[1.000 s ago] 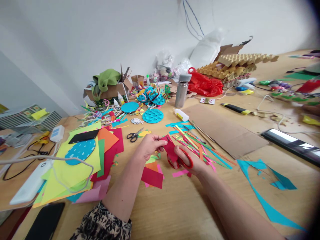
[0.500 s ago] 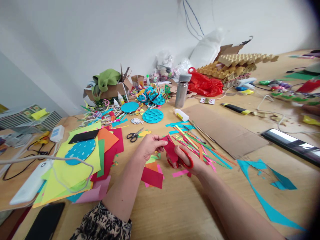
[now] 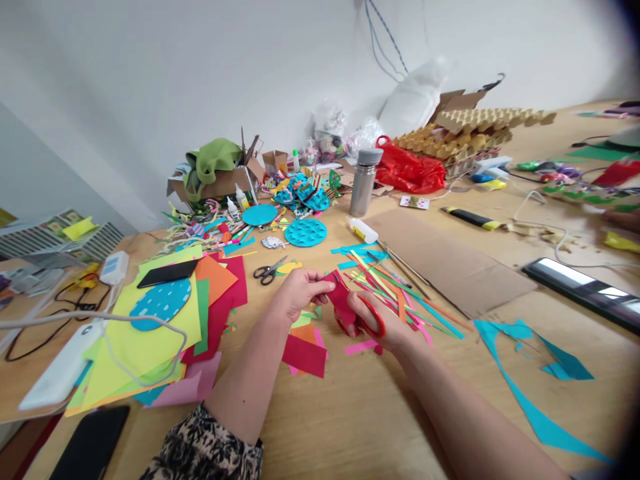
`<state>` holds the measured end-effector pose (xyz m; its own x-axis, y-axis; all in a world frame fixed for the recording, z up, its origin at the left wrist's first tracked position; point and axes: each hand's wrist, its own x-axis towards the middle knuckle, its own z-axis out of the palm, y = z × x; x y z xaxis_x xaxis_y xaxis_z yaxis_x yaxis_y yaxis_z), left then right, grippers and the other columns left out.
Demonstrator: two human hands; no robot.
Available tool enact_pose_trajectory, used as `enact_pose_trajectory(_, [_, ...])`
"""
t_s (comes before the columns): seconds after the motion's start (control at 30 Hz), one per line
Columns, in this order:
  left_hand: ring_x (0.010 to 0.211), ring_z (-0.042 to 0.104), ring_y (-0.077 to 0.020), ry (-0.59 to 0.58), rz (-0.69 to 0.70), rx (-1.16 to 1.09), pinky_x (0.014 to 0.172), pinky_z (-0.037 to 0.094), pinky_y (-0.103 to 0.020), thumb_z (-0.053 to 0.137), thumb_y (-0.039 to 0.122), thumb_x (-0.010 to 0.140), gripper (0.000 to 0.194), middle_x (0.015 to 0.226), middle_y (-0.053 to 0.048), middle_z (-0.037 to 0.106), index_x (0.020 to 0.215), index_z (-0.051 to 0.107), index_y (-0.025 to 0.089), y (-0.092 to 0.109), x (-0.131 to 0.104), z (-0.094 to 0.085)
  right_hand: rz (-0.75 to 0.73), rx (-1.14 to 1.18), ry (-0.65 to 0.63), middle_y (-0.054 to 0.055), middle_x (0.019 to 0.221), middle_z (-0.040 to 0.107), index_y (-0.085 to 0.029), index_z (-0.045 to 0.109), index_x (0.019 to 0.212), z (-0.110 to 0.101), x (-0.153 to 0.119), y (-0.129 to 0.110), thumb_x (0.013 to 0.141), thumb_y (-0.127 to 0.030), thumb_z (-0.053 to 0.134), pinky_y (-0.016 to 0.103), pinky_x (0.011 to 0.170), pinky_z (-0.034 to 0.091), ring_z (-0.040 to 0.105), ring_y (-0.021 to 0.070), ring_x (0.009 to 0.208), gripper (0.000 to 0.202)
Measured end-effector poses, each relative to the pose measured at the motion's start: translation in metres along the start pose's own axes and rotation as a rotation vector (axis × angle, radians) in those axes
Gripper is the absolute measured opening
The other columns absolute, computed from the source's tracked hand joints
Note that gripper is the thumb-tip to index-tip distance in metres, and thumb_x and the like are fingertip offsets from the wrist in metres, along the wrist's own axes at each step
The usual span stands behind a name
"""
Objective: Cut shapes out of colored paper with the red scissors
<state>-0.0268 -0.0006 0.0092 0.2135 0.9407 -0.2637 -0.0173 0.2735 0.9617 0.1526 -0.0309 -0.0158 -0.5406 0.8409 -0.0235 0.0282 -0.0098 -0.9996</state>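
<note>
"Starting at the far left, what lies there?"

"A pile of coloured paper, well left of the hands, with a phone on top. Just left of the left hand are dark scissors, on the counter."

"And the left hand itself?"

"Closed in a pinch, thumb against fingers, on the upper end of the red paper. That piece hangs between the two hands, clear of the counter."

"Which way does it point?"

"Its long axis slants from the left fingertips down towards the right hand. Below it, nearer the wearer, a red rectangle lies flat over smaller scraps."

"The right hand?"

"Curled around the handles of the red scissors. The blades are mostly hidden by the paper, so I can't tell how wide they stand."

"How far along is it?"

"Partway, I'd judge. Narrow strips in several colours lie cut just beyond the right hand, while the red paper remains a broad piece. The red rectangle looks whole too."

"Further right?"

"A cardboard sheet beyond the right hand, then a curved blue offcut right of the right forearm."
</note>
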Motion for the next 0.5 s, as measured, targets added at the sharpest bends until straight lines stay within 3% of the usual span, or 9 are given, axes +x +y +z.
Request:
enact_pose_trajectory(0.27, [0.05,0.053,-0.0077,0.011,0.005,-0.027,0.051,0.038,-0.022,0.08,0.028,0.06,0.024,0.061,-0.001,0.063,0.073,0.067,0.012,0.0021,-0.0011,-0.0009,0.009,-0.014,0.019,0.002,0.05,0.053,-0.017,0.054,0.061,0.001,-0.0009,-0.0021,0.085,-0.079,0.042,0.026,0.046,0.028,0.044,0.0109,0.044,0.067])
enact_pose_trajectory(0.5, [0.047,0.05,-0.0069,-0.005,0.012,-0.031,0.051,0.038,-0.022,0.08,0.027,0.061,0.023,0.057,0.001,0.06,0.067,0.064,0.013,0.0021,-0.0011,0.0,0.001,0.029,0.015,0.001,0.049,0.051,-0.018,0.051,0.055,0.0023,0.0013,0.0046,0.085,-0.079,0.04,0.026,0.046,0.03,0.045,0.0114,0.045,0.069])
